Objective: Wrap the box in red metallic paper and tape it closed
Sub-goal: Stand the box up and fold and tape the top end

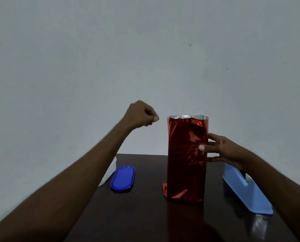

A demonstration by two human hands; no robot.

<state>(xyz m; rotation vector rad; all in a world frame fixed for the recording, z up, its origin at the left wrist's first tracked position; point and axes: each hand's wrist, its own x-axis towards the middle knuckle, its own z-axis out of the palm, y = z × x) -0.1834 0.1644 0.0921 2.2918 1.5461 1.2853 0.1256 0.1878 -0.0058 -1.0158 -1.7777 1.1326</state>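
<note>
In the head view, the box (186, 159), sheathed in red metallic paper (180, 172) with its silver-lined top edge standing open, stood upright on the dark desk (145, 215). The right hand (220, 149) gripped its right side, thumb on the front. The left hand (142, 114) hung raised to its left, fingers curled together, whether pinching anything I cannot tell; a blue lid (122, 178) lay to the left and a light-blue container (247, 191) to the right.

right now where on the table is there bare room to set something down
Bare table lies between the blue lid and the wrapped box, and along the near edge. It is crowded right of the box, by the right hand and light blue holder.
</note>
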